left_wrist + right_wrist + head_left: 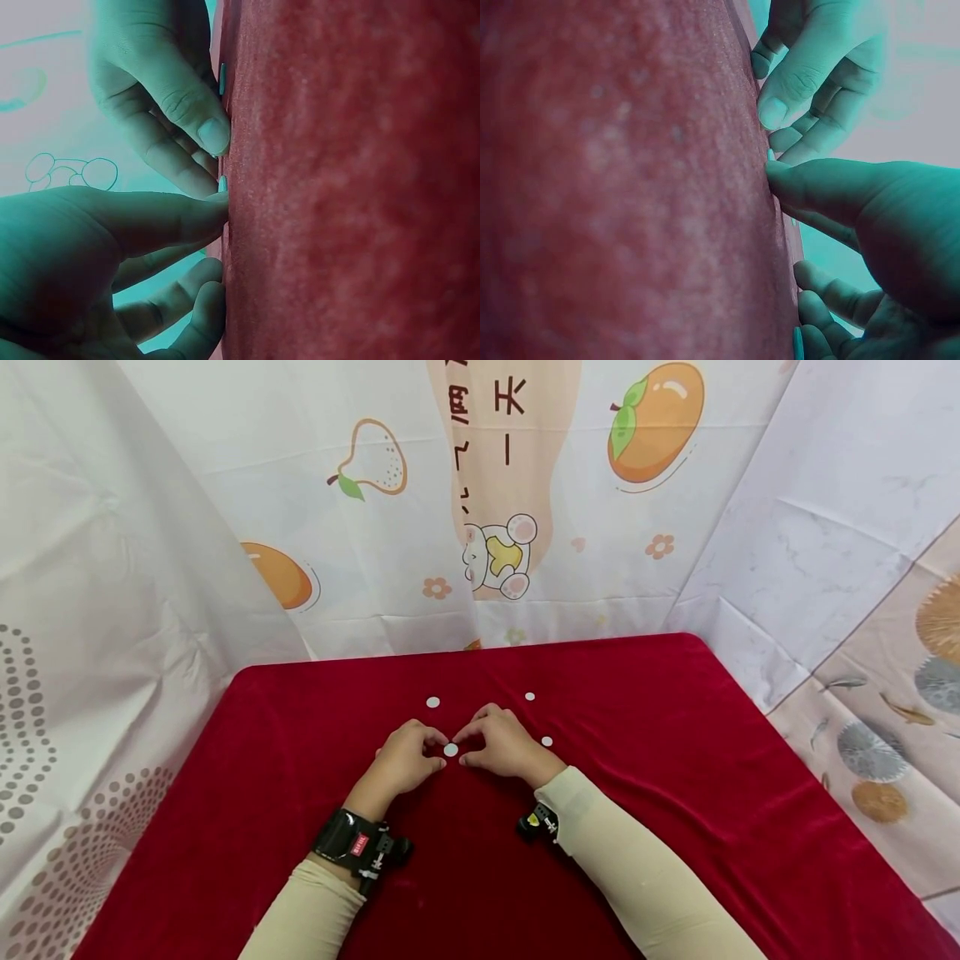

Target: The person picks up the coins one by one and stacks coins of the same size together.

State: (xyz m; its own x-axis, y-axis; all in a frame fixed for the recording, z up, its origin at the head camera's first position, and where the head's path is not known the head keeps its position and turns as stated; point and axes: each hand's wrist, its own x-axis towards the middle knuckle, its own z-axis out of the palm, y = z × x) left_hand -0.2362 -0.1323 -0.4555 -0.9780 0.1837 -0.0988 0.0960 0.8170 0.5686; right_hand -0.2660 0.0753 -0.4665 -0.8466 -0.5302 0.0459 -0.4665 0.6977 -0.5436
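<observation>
Centre disc: a small white disc (451, 749) lies flat on the red velvet cloth (675, 760), about mid-table, right between the two hands.
Left hand: the left hand (405, 758) has its fingers curled down onto the cloth, thumb and forefinger tips set at the disc's left rim; the left wrist view shows the thumb tip (214, 206) touching the disc's edge (223, 183).
Right hand: the right hand (501, 745) mirrors it, fingers bent, tips closing on the disc's right rim; its thumb (780, 176) presses the cloth just beside the disc edge (770, 154).
Grip: narrow on both sides, fingertips at the rim, but neither hand plainly has the disc lifted or pinched.
Step in hand: looks like the working-at-the-edge stage, both hands trying to get under a thin, flat piece on soft pile.
Next move calls for: a nail under the rim or a tilt from one side, I'd judge; the velvet gives, so pressing down could bury the edge.
Other discs: one (432, 702) toward the far edge left of the hands, one (529, 697) far and right, one (547, 741) just beside the right wrist.
Surroundings: fruit-print curtain (510, 485) behind the table's far edge; black wrist-worn cameras (360, 847) on both forearms.
Hard to make out: what the discs are made of; wrist views are colour-shifted and show them edge-on only; the fingers of each hand partly hide the disc's rim.
</observation>
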